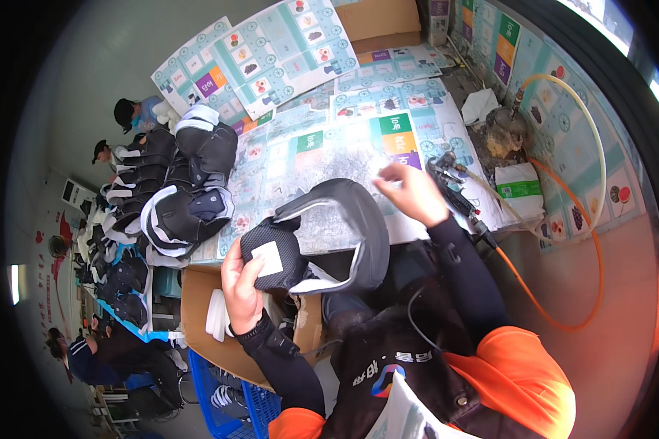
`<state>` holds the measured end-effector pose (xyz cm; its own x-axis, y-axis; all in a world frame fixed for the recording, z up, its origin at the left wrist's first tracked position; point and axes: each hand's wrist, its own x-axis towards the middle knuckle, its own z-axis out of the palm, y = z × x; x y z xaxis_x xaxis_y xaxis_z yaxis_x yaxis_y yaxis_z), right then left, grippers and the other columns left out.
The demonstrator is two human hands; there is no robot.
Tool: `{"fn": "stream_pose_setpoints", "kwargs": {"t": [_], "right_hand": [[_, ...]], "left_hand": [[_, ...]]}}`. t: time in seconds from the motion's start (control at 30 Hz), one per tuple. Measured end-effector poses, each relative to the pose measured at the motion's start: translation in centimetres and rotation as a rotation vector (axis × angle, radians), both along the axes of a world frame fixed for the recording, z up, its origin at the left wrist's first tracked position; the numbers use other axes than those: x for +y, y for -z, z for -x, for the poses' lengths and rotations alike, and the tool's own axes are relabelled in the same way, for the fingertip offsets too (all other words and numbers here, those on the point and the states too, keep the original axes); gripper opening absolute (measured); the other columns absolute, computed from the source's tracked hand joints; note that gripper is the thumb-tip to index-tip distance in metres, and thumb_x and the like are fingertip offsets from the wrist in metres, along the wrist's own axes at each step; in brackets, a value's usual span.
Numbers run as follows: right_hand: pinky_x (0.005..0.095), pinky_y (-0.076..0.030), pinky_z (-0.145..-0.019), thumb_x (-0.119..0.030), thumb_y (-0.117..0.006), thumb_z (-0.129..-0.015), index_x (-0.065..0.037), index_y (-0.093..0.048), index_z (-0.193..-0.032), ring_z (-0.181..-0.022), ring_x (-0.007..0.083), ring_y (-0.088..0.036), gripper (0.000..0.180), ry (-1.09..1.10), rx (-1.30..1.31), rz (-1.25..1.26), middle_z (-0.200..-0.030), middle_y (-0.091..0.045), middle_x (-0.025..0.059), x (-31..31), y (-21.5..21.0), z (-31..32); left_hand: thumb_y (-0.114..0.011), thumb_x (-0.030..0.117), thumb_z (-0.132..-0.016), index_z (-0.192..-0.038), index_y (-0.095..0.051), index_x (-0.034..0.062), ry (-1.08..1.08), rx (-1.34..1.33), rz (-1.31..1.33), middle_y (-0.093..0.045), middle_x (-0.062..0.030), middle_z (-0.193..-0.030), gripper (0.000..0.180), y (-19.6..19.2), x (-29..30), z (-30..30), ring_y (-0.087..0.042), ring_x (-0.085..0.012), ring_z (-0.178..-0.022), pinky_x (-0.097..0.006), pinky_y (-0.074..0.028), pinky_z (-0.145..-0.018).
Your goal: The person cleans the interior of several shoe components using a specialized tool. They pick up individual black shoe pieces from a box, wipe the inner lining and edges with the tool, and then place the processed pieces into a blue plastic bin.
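Note:
My left hand (244, 287) pinches the black mesh tongue of a shoe upper (370, 234), its thumb near a white square patch (268, 257) on the mesh. The upper is held up at the table's front edge, its padded black body curving round to the right in an open loop with a pale inner edge. Above its right side, apart from it, is my right hand (411, 192). Its fingers are curled and thumb and forefinger close together; anything between them is too small to make out.
A spray gun (458, 194) with an orange hose (520, 274) lies on the right of the paper-covered table (307, 157). Black-and-white shoe uppers (187, 216) are stacked at the left. Below are a cardboard box (205, 293) and a blue basket (260, 410). Several people are farther left.

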<state>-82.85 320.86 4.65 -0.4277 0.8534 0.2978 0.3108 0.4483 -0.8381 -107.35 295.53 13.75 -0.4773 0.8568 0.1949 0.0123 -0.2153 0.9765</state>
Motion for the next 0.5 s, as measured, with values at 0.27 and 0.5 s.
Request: {"fn": "stream_pose_setpoints", "kwargs": {"t": [0.27, 0.5], "right_hand": [[0.0493, -0.054, -0.097, -0.012, -0.086, -0.07, 0.006, -0.059, -0.111, -0.113, 0.0445, -0.058, 0.052, 0.32, -0.553, -0.373, -0.118, -0.06, 0.0247, 2.7, 5.4, -9.9], [0.0515, -0.052, -0.096, -0.001, -0.068, -0.074, 0.009, -0.058, -0.104, -0.108, 0.0489, -0.06, 0.033, 0.416, -0.526, -0.258, -0.108, -0.061, 0.0292, 3.2, 4.1, -9.0]], "left_hand": [[-0.059, 0.009, -0.102, -0.135, -0.061, -0.0062, -0.075, -0.273, -0.021, -0.071, -0.0151, -0.123, 0.037, -4.4, -0.2, 2.6, -0.071, -0.0254, -0.11, -0.039, -0.055, -0.101], [-0.062, 0.016, -0.105, -0.126, -0.066, 0.0017, 0.036, -0.188, 0.133, -0.074, -0.0093, -0.115, 0.026, -3.6, 6.5, 6.7, -0.074, -0.0195, -0.101, -0.033, -0.065, -0.082]]}}
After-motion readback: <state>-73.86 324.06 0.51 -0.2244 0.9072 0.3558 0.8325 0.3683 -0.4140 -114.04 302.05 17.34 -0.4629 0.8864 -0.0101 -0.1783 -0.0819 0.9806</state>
